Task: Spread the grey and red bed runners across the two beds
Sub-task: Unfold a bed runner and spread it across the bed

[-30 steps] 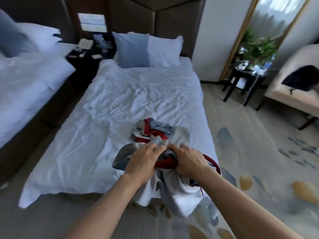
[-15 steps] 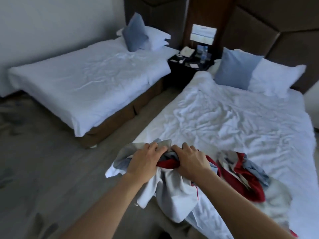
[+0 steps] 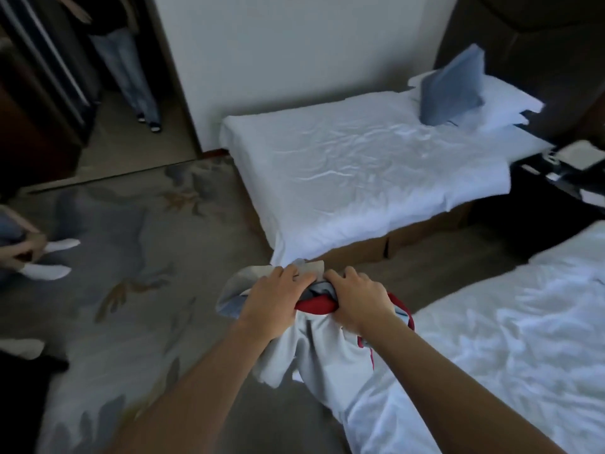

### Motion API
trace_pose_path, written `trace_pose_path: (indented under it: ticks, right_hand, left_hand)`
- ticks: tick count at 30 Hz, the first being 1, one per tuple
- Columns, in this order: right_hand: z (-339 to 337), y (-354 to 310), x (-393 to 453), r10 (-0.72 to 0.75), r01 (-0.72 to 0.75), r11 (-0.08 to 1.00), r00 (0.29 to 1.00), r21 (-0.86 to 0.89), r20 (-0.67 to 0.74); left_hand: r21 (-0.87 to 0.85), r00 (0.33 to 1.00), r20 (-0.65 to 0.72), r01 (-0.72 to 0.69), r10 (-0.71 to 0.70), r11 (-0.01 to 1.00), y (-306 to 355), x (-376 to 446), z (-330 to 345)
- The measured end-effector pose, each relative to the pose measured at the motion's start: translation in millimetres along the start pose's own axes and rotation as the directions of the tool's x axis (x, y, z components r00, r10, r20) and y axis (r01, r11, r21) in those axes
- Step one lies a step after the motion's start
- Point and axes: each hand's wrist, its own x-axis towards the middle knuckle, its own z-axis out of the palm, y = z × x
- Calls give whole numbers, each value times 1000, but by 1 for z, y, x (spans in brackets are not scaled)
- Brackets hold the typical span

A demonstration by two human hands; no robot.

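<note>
A bunched grey and red bed runner (image 3: 327,352) hangs in front of me, held by both hands. My left hand (image 3: 275,299) grips its grey upper fold. My right hand (image 3: 360,299) grips the red part beside it. The hands are close together, over the floor between the beds. The far bed (image 3: 360,162) with white sheets lies ahead, nothing spread on it. The near bed (image 3: 507,339) fills the lower right. The second runner is out of view.
A blue cushion (image 3: 453,90) leans on white pillows at the far bed's head. A dark nightstand (image 3: 556,191) stands between the beds. Patterned carpet (image 3: 131,257) covers the floor. One person's legs (image 3: 137,67) stand in the doorway; another's feet in white socks (image 3: 49,257) are at far left.
My view has swung left from the near bed toward the far bed. Both hands keep hold of the bunched runner. The second runner on the near bed has left the view.
</note>
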Motion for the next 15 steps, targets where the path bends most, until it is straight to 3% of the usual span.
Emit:
trace_pose_path:
  ticks: [5,15]
  right_hand:
    - [-3,-45,130,-128,129,991,992,-48,14]
    - [-12,-149,378,-243,243,970,970,-30,-11]
  left_hand:
    - [2,990,-37,137,-137,991,-109,50,4]
    - [-34,965,-75,250,-252,968,-335,152,-17]
